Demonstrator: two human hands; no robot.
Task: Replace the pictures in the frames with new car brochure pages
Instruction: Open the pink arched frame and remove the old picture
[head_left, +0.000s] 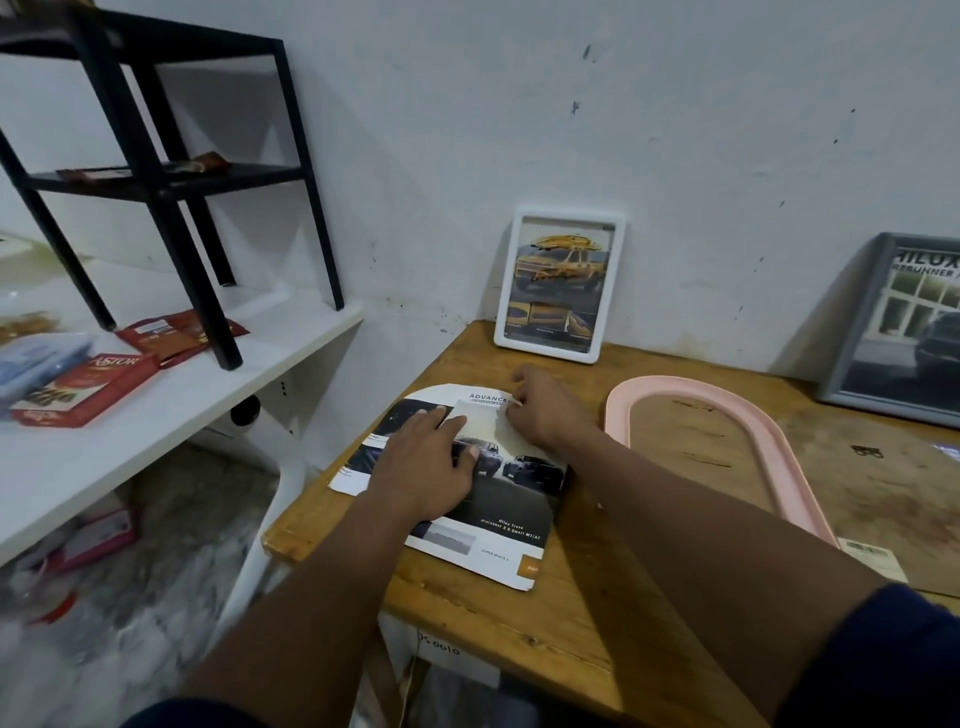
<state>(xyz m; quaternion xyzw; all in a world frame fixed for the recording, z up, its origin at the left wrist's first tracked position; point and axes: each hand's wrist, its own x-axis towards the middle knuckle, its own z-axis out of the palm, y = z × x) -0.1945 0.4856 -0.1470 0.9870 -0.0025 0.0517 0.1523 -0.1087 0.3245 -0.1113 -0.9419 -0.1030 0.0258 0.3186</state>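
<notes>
The desk (571, 613) is honey-brown wood grain with darker stains to the right; page (498, 514): dark grey and black car photo, white margins, orange tab at one corner. Frames: white frame (506, 291) with a yellow car print, pink frame (779, 441) plain, grey frame (852, 332) with a dark car under white lettering. Others: wall (519, 104) white with dark specks; rack (306, 171) black; shelf (156, 426) white; box (88, 389) red with pale lettering; sleeve (883, 665) navy; floor (171, 597) grey-white marbled.

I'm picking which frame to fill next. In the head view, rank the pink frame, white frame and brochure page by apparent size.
Largest: pink frame and brochure page, which look alike, so unranked.
Smallest: white frame, though it stands farthest back, so this is unsure.
</notes>
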